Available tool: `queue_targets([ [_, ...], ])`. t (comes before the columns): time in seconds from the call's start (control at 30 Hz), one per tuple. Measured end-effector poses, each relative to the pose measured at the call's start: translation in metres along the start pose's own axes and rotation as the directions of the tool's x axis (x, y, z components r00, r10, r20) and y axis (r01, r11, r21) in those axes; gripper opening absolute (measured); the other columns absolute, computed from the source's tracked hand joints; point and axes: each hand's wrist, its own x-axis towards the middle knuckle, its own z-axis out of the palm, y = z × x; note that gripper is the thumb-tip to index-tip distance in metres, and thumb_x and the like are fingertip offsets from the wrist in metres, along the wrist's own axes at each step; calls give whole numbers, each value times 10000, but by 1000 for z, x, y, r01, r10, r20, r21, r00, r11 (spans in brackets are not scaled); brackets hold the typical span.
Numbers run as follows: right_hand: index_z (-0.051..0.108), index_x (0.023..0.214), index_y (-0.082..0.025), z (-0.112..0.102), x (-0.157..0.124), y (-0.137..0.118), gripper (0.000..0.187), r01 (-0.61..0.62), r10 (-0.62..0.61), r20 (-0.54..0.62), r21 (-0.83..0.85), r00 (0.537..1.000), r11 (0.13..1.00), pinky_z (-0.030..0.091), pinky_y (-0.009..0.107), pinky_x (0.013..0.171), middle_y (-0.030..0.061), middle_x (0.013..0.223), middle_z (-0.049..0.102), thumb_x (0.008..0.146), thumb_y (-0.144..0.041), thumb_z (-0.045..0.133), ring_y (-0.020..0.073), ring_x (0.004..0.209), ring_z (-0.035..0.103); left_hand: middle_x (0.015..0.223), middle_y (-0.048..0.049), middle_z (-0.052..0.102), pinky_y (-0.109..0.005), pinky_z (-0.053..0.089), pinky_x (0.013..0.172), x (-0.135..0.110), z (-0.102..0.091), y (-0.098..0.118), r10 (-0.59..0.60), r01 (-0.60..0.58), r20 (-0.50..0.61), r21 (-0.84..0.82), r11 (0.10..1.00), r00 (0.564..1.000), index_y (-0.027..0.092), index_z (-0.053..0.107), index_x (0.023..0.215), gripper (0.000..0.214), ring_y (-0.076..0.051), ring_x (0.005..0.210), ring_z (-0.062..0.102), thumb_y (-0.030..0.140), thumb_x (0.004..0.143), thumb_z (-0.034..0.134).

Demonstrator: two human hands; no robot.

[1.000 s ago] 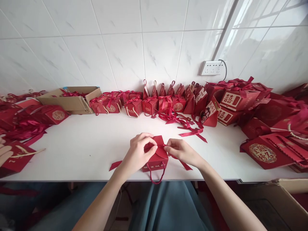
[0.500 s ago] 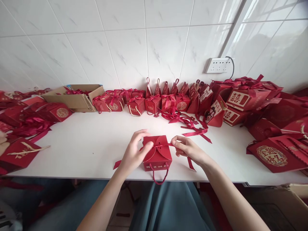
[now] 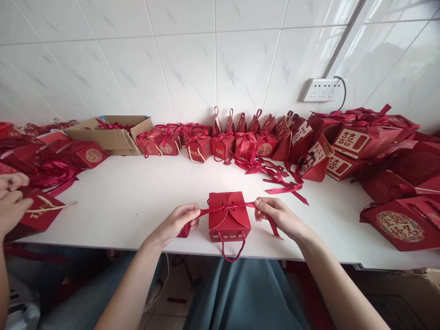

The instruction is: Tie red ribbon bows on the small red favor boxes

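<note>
A small red gift box (image 3: pixel 229 216) with a cord handle stands at the near edge of the white table (image 3: pixel 137 206). A red ribbon (image 3: pixel 206 212) runs across its petal-shaped lid. My left hand (image 3: pixel 178 221) is closed on the ribbon's left end, just left of the box. My right hand (image 3: pixel 277 215) pinches the ribbon's right end, just right of the box. Both ends are pulled outward and look taut.
A row of finished red boxes (image 3: pixel 223 145) lines the tiled wall, with loose ribbons (image 3: pixel 275 176) in front. An open cardboard carton (image 3: pixel 110 135) sits at back left. Bigger red boxes (image 3: pixel 360 142) pile at the right. Another person's hands (image 3: pixel 12 201) hold a red box at far left.
My left hand came off the lid and took the ribbon's left end. Both hands have moved apart, drawing the ribbon tight across the box.
</note>
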Motion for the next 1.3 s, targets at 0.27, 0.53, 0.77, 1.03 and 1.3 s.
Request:
queue_targets([
  [0.27,524,666,-188,-8,-7,-1,425,-59,56,-40,-63,998,996,263,241,459,-18,644,455,793,-588,591,107,541,337,605,29,456,-202,281,520,-1,-3,1,-41,38,-34,-99,994,999,165,434,650,379,-85,570,413,463,744,648],
  [0.53,551,680,-175,-16,-6,-4,444,-45,45,-18,-25,999,999,235,235,451,-34,605,394,727,-602,664,92,523,297,610,17,446,-229,291,543,-1,-12,-1,4,-4,-29,1,1000,1000,166,438,607,379,-99,587,403,449,736,655],
  [0.77,570,656,-176,-25,-5,-12,458,-47,47,-1,-123,999,991,258,249,485,-37,579,385,694,-620,676,105,533,319,601,4,451,-246,313,561,2,-23,1,32,-36,30,172,984,999,178,431,585,408,-118,591,404,495,750,627],
  [1.03,580,679,-182,-32,-6,-7,402,11,-6,28,-179,1000,984,250,267,512,-28,594,421,747,-571,656,121,566,330,616,-6,500,-251,331,591,1,-28,4,-19,9,35,267,964,999,176,460,594,415,-137,609,441,534,729,621],
  [1.3,600,728,-181,-36,-6,1,363,19,-5,81,-176,997,984,267,278,553,-16,638,454,785,-537,638,132,602,360,630,-13,501,-245,336,609,2,-28,-4,-37,22,55,248,969,998,183,430,593,421,-144,629,451,541,740,598],
])
